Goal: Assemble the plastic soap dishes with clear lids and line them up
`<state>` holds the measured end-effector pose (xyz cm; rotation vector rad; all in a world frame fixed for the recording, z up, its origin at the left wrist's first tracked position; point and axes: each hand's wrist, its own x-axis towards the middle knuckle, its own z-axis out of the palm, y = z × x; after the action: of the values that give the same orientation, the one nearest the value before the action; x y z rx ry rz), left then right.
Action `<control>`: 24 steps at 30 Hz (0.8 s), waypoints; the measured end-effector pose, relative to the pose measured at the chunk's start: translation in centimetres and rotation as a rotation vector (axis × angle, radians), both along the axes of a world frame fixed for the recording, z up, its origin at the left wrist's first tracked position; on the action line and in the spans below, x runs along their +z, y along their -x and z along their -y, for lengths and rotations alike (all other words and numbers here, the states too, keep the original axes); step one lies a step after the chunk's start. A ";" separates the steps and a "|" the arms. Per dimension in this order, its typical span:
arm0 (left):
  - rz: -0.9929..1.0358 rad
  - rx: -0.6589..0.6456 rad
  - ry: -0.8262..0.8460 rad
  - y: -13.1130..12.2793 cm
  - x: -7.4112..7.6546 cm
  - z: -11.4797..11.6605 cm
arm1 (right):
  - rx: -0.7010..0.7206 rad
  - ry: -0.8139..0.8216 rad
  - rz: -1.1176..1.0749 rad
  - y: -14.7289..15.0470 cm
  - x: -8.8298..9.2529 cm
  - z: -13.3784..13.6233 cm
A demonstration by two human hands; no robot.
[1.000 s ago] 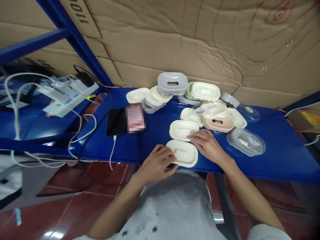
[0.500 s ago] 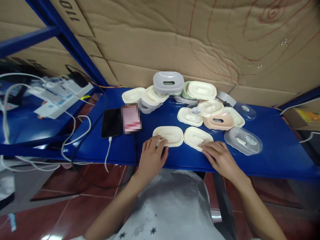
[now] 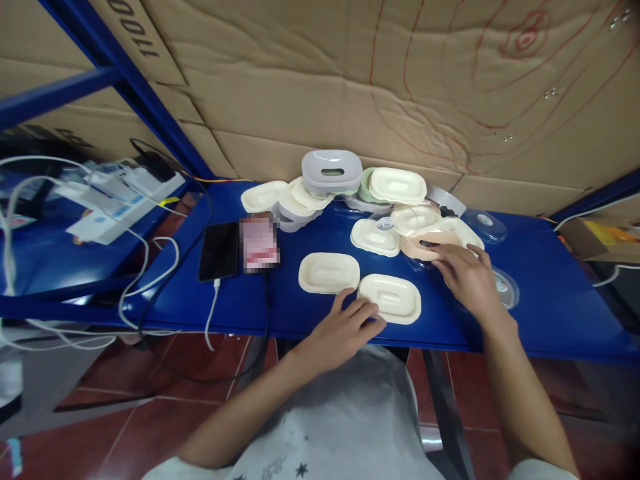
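Two cream oval trays lie side by side near the table's front edge, the left tray [image 3: 329,273] a little farther back than the right tray [image 3: 400,300]. My left hand [image 3: 345,330] rests its loosely spread fingers on the near left rim of the right tray. Over to the right, my right hand [image 3: 465,277] has its thumb and index finger at the near edge of a peach oval lid [image 3: 415,245] with a slot. The hand hides part of that lid. Partly behind my right wrist lies a clear plastic cover [image 3: 507,288] with a label.
Behind are a grey slotted lid [image 3: 331,170], another cream tray [image 3: 399,185] and several stacked oval pieces. A black phone [image 3: 219,250] on a white cable and a second device [image 3: 260,241] lie left. Cardboard [image 3: 300,87] walls off the back of the blue table [image 3: 560,293].
My left hand has moved right, from the left tray to the right one. My right hand has left that tray and reached the peach lid. The right tray has shifted nearer and turned straighter.
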<state>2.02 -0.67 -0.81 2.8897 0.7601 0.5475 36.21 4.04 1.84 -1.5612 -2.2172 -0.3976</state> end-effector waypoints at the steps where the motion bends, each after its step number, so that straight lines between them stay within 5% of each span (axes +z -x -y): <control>1: 0.004 -0.032 0.008 0.2 0.0 0.1 | 0.010 -0.013 -0.012 0.2 0.3 0.3; 9: 0.229 0.022 0.116 3.2 -0.9 1.7 | 0.183 0.055 -0.098 4.0 2.2 5.5; 16: 0.377 0.169 0.146 4.5 -1.5 1.6 | 0.264 0.081 -0.297 9.8 -1.8 9.9; 24: 0.320 0.110 0.161 4.3 -1.0 0.8 | 0.347 0.152 -0.280 12.5 -3.7 10.8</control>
<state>-2.27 -1.44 -1.80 2.5378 0.8689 0.8892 23.75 -6.72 -1.83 -1.1797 -2.2719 0.0883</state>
